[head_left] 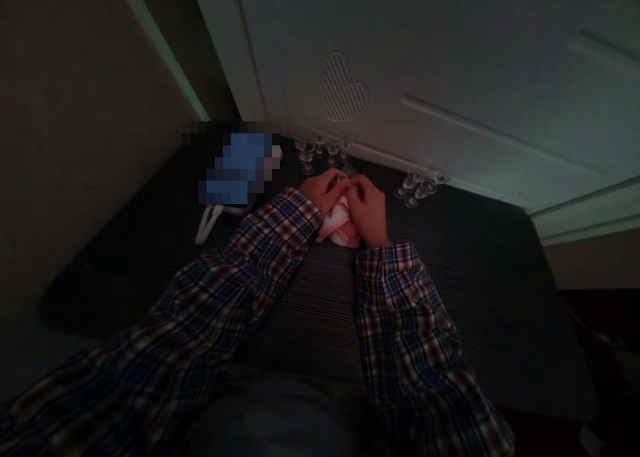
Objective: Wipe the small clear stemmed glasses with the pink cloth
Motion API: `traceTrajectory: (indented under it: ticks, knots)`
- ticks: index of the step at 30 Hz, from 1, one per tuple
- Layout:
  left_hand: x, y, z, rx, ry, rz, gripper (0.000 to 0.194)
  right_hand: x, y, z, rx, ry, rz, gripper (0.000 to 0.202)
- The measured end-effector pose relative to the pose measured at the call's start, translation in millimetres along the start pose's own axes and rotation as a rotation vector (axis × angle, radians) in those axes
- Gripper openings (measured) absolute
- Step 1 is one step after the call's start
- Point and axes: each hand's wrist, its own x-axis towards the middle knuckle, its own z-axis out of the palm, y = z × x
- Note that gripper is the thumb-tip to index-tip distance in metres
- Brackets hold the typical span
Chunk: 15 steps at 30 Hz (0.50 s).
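Over the dark tabletop, my left hand (pixel 323 189) and my right hand (pixel 367 205) meet, fingers bent and closed together. Between them is a pink and white cloth (pixel 340 227), bunched up and hanging toward me. Something clear like glass shows at the fingertips, mostly hidden by the fingers. Just beyond my left hand stand several small stemmed glasses (pixel 306 157). To the right of my right hand is another group of small stemmed glasses (pixel 413 187), some seeming to lie tilted. Dim light blurs the finer detail.
A phone-like device with a blurred blue screen (pixel 235 170) sits at the left, a white cable (pixel 207 223) beside it. A pale panel with a raised heart (pixel 345 87) rises behind the dark table (pixel 320 310). A wall (pixel 75 143) borders the left side.
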Motion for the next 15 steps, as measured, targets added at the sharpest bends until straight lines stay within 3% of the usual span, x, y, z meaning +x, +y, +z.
traceTrajectory:
  ticks: [15]
  knots:
    - [2.0,-3.9,2.9,-0.03,0.008,-0.003,0.032,0.6,1.8,0.3,-0.007,-0.007,-0.014,0.019]
